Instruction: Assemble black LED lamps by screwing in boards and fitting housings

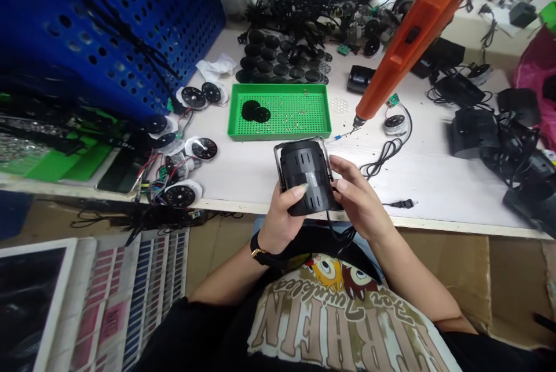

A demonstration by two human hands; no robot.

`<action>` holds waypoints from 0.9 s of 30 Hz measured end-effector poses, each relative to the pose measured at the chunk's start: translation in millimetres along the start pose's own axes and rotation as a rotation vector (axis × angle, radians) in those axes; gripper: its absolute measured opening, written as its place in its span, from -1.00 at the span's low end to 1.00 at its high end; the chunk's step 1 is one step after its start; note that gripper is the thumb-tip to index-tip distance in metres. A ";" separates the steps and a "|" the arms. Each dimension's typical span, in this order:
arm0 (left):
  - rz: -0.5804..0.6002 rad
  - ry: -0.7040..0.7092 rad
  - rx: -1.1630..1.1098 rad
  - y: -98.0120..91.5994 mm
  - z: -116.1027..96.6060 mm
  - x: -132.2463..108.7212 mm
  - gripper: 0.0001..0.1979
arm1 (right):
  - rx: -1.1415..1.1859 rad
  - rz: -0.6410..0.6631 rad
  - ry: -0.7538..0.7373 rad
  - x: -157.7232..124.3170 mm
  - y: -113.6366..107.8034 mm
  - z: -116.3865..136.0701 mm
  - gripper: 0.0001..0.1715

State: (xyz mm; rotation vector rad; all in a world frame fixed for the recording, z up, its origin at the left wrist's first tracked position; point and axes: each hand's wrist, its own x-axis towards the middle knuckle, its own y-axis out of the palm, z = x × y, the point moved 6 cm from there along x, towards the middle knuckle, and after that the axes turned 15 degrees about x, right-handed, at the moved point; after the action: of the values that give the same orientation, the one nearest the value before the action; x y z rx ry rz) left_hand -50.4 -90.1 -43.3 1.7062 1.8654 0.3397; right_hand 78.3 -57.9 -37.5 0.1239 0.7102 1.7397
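My left hand is closed round a black slotted housing, its thumb lying across the upward side. A bent metal bracket loops over the housing's far end and down both sides. My right hand has its fingers curled at the bracket's right side, thumb and fingertips at the dark side pivot; what they pinch is partly hidden. A black cable hangs from the near end of the housing. Beyond my right hand hangs an orange electric screwdriver, bit pointing down at the table.
A green perforated tray holds small screws and black discs. Speaker-like round parts with wires lie at left beside a blue perforated crate. A coiled plug cord and black housings lie at right. Tangled cables cover the back.
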 end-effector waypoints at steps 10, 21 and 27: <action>0.043 0.104 0.207 8.1 11.9 -27.5 -0.32 | 0.045 0.146 0.036 -5.2 13.5 12.4 -0.45; 0.190 0.185 0.294 20.4 10.3 -28.8 -0.04 | -0.056 0.183 0.048 -4.1 2.4 18.3 -0.37; 0.159 0.283 0.351 26.4 4.6 -25.5 -0.02 | -0.049 0.095 -0.027 -0.2 1.9 19.9 -0.48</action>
State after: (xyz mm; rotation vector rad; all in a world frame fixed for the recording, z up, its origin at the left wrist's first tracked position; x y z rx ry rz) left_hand -25.8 -111.7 -26.2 2.1431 2.0908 0.3470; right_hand 85.5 -50.4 -20.4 0.1496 0.6507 1.8410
